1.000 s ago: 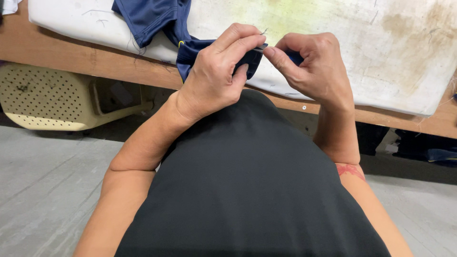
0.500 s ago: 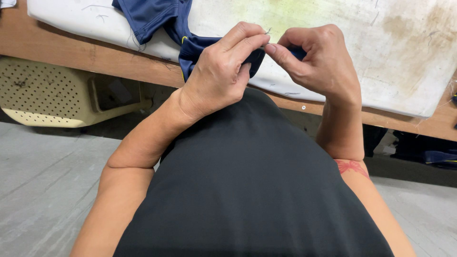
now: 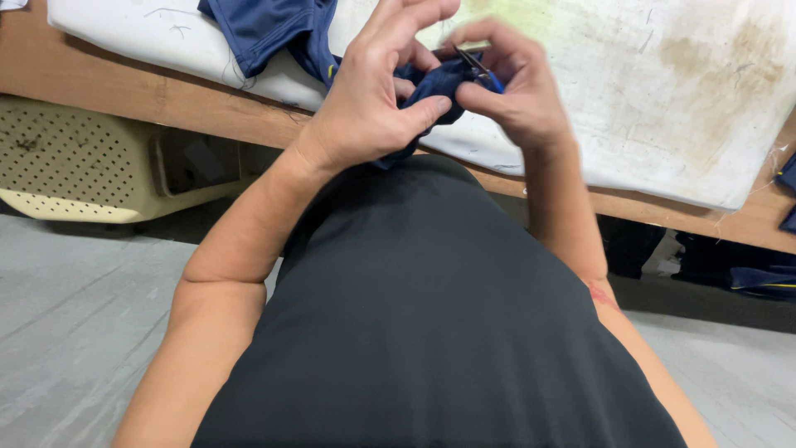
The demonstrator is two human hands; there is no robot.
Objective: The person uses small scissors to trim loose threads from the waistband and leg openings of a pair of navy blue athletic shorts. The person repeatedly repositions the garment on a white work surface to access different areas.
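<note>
Navy garment (image 3: pixel 431 87) edge is pinched by left hand (image 3: pixel 373 99); small blue-handled snips (image 3: pixel 481 66) are gripped in right hand (image 3: pixel 514 95), trimming; steadiness likely needed next.

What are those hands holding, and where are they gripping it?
Left hand pinches a bunched edge of the navy garment; right hand holds a small snipping tool by its handle.

A garment workshop: stained padded worktable (image 3: pixel 663 99), navy fabric (image 3: pixel 265 33), perforated plastic crate (image 3: pixel 75 158).
</note>
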